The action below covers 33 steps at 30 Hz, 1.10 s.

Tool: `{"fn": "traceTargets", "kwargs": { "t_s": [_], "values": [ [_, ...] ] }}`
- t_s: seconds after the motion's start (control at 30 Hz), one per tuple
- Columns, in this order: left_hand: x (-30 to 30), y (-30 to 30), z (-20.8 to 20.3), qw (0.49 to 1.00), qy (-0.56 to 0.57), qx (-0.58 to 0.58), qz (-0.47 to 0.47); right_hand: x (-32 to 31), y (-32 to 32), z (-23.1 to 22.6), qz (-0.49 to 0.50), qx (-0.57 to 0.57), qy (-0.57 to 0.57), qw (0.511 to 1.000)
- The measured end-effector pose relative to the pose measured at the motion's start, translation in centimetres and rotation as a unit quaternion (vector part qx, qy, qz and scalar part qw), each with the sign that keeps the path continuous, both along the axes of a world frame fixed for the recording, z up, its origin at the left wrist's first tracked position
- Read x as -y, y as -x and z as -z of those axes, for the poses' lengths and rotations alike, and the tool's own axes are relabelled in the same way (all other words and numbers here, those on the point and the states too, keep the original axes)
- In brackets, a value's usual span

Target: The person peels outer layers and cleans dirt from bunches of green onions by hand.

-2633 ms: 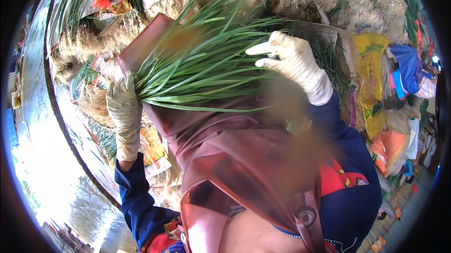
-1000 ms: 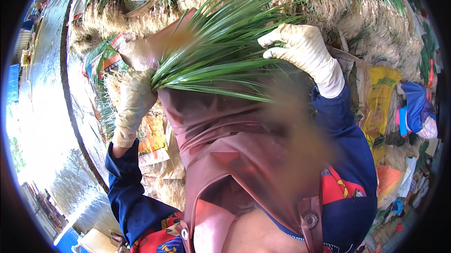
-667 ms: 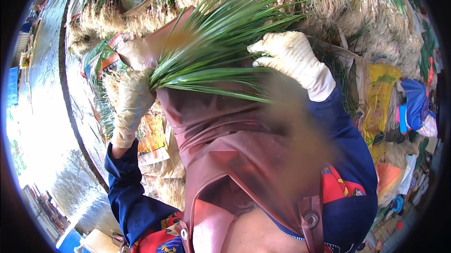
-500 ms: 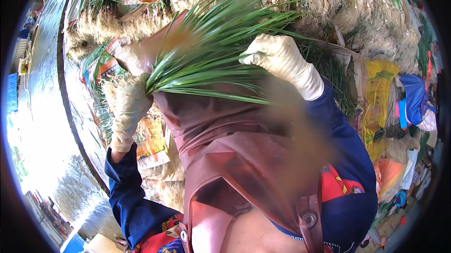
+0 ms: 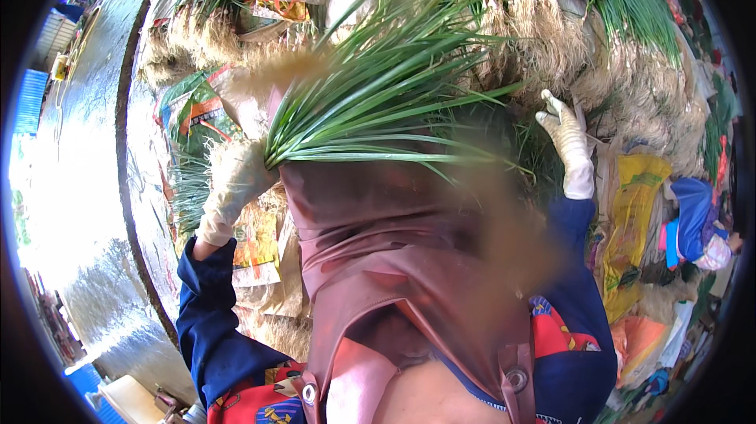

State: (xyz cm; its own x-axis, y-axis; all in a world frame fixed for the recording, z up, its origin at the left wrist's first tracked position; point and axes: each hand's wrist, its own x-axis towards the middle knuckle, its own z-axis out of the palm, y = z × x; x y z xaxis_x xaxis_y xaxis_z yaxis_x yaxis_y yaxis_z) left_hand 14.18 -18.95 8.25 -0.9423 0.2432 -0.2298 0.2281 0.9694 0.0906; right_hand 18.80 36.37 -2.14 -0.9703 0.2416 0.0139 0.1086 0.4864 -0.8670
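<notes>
Your cream-gloved left hand (image 5: 236, 178) has its grip clamped on the base of a loose bunch of long green leaves (image 5: 370, 101), fanned over your shiny maroon apron's (image 5: 370, 223) far end. Your cream-gloved right hand (image 5: 565, 140), fingers apart, is beside the tips. The bunch looks light, springy, easily creased; hold its gathered base.

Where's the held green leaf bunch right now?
Head view, upper middle: the green leaf bunch fans rightward from the left hand, over the maroon apron, with the right hand off to its right.
</notes>
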Motion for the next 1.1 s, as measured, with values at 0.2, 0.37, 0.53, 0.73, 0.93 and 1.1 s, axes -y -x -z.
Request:
{"fn": "traceTargets", "kwargs": {
  "t_s": [0.2,0.37,0.53,0.73,0.93,1.1],
  "values": [
    [-0.1,0.4,0.5,1.000,0.011,0.005,0.022,10.3,4.5,-12.7,-0.074,-0.212,-0.169,0.960],
    [0.5,-0.4,0.7,0.999,-0.033,-0.019,0.023,15.0,7.5,-15.8,-0.066,-0.265,-0.156,0.949],
    [-0.7,-0.8,-0.2,0.995,-0.077,-0.037,0.051,16.3,8.8,-15.3,-0.150,-0.269,-0.332,0.892],
    [0.2,-0.5,1.1,0.990,-0.129,-0.036,0.047,16.4,8.9,-14.0,-0.178,-0.257,-0.413,0.856],
    [-0.3,-0.4,1.0,0.990,-0.116,-0.051,0.056,17.6,9.2,-13.5,-0.242,-0.232,-0.422,0.842],
    [-0.6,-0.2,0.6,0.991,-0.100,-0.053,0.070,18.6,9.3,-11.8,-0.236,-0.236,-0.245,0.910]
  ]
}}
